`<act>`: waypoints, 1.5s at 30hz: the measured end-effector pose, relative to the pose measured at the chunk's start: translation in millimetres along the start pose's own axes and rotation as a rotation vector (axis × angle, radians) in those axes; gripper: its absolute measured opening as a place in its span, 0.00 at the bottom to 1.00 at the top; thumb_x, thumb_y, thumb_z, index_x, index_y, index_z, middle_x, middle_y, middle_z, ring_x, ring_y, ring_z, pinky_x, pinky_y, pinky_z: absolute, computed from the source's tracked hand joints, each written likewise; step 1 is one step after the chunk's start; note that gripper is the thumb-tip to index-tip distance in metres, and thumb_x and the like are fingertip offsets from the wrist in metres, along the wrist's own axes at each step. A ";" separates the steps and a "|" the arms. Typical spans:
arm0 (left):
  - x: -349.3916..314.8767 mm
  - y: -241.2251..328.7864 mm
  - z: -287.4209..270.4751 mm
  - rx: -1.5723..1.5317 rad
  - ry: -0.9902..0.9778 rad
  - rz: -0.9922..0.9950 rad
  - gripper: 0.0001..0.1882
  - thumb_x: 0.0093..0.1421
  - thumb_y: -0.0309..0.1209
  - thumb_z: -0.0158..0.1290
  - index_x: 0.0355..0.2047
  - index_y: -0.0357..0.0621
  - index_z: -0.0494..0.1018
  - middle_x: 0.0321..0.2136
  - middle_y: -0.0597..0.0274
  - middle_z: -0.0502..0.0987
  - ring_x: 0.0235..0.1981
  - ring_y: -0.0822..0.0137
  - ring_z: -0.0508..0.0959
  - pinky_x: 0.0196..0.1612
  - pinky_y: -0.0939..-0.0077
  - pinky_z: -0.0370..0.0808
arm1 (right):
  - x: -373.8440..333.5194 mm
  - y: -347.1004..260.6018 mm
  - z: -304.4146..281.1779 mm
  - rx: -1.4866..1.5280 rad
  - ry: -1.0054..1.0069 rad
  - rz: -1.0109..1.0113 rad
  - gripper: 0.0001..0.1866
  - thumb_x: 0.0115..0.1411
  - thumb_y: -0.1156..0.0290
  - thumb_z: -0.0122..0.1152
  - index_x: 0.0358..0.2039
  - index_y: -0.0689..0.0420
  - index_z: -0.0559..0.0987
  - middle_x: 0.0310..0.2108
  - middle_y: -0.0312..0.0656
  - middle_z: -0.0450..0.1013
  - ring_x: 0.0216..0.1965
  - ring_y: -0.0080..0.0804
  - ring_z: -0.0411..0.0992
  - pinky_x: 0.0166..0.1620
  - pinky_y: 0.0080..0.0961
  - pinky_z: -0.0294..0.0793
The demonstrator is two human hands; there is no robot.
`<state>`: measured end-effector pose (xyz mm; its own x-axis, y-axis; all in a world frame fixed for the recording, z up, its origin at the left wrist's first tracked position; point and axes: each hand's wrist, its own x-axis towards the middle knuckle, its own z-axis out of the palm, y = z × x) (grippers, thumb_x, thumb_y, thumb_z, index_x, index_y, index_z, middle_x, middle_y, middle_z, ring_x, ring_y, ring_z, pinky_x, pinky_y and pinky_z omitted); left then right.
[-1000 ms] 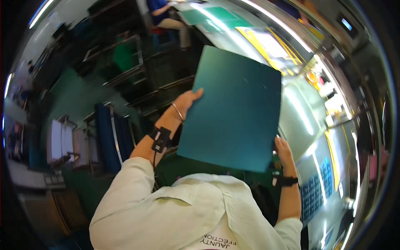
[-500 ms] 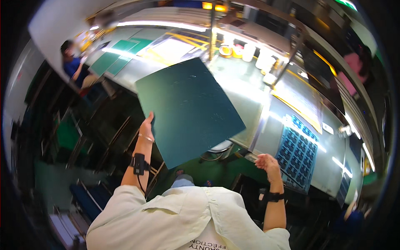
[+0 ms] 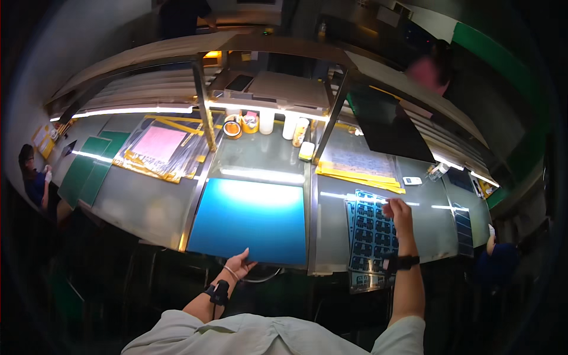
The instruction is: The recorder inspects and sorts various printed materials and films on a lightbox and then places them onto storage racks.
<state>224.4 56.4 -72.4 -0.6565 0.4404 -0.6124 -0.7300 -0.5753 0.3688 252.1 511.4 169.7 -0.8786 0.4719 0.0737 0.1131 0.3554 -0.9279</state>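
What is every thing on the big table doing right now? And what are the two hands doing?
blue sheet: flat on the table, lit
left hand: fingers on the sheet's near edge
right hand: open, over the dark panel
dark panel: flat on the table
tape rolls: on the table, by the frame post
pink sheet: lying flat
yellow sheets: stacked flat

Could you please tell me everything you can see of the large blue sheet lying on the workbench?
The blue sheet is a large, thin, smooth rectangle, glossy enough to mirror the lamp as a bright band along its far edge. It lies flat on the metal workbench, between two upright frame posts. The left hand touches its near edge; the right hand is apart, over a dark printed panel.
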 end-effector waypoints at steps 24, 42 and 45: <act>-0.3 -2.1 6.4 0.008 0.269 -0.292 0.22 0.62 0.41 0.40 0.47 0.33 0.58 0.47 0.37 0.64 0.47 0.45 0.69 0.41 0.56 0.75 | 158.7 -55.5 78.3 -1.387 0.223 -0.883 0.07 0.47 0.78 0.54 0.26 0.67 0.76 0.21 0.47 0.72 0.31 0.40 0.71 0.58 0.47 0.53; -21.6 -67.7 356.5 0.393 -0.569 -0.396 0.09 0.53 0.22 0.51 0.36 0.35 0.72 0.33 0.54 0.76 0.34 0.62 0.77 0.39 0.72 0.75 | -181.1 -62.8 1.6 -0.870 0.014 -0.754 0.12 0.45 0.71 0.58 0.31 0.62 0.77 0.42 0.47 0.71 0.47 0.40 0.69 0.51 0.37 0.66; -38.7 -97.3 348.3 0.362 -0.606 -0.490 0.10 0.53 0.22 0.51 0.36 0.34 0.71 0.36 0.53 0.75 0.36 0.62 0.76 0.40 0.72 0.74 | -218.7 -47.7 -13.9 -0.711 0.070 -0.560 0.17 0.45 0.65 0.62 0.35 0.61 0.76 0.45 0.47 0.69 0.50 0.42 0.66 0.52 0.40 0.65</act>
<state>254.6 335.4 159.0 -0.1639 0.9333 -0.3196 -0.9058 -0.0141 0.4234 445.3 402.5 202.9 -0.8636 0.1198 0.4898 -0.0423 0.9508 -0.3070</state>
